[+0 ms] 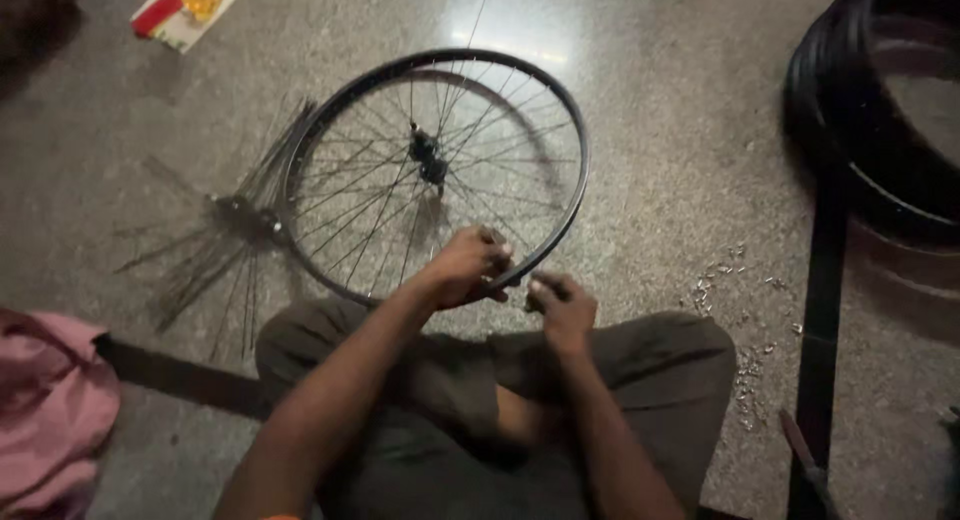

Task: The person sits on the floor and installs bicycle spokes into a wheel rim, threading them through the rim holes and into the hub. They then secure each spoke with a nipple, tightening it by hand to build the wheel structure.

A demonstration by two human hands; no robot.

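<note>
1. I see the bike wheel point(436, 170) propped on the floor point(660, 130), its near edge by my knees. The left hand point(466, 268) is curled tight on the rim at about 6 o'clock. If that grip slips, I think the wheel could tip and fall flat.

2. The right hand point(562, 305) sits just past the rim at about 5 o'clock. Its fingers are pinched together on something tiny. I cannot tell what it is. A small part like that could drop and roll away.

3. Little shiny metal bits point(722, 280) lie scattered on the floor at 3 o'clock of my knees. A dropped bit would get lost among them, I think. A knee could also push them about.

4. The thin spokes point(370, 205) run from the hub point(428, 160) to the rim. A hard pull near the rim could bend one.

5. A bunch of loose spokes point(235, 225) lies touching the wheel at 9 o'clock. If the wheel slides that way, they could tangle.

6. A black tyre point(860, 100) lies at 2 o'clock, well apart. A pink cloth point(50, 400) lies at 8 o'clock. Both look out of the way.
</note>
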